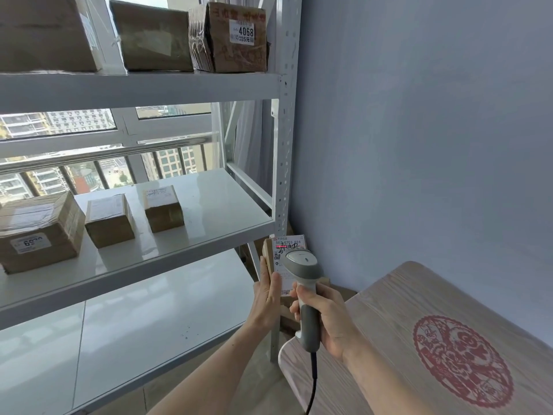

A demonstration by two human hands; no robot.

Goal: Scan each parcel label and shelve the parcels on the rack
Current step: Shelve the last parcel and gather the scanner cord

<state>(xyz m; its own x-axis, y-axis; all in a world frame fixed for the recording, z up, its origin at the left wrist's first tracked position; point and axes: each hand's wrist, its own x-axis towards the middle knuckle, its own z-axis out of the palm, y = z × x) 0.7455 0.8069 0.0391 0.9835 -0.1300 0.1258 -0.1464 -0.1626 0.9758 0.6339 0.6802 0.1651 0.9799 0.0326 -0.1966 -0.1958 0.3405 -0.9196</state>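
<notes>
Glowing red scan line crosses white label (286,259) on brown parcel (267,253)

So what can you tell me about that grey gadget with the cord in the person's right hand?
The grey and white plastic handheld barcode scanner has a rounded head, a slim handle and a black cord hanging from its base. The right hand grips the handle, aiming the head at the white label of the small cardboard parcel held by the left hand. A red scan line crosses that label.

Rack (281,121) stands left of table (434,339), three parcels (109,220) on its middle shelf.
</notes>
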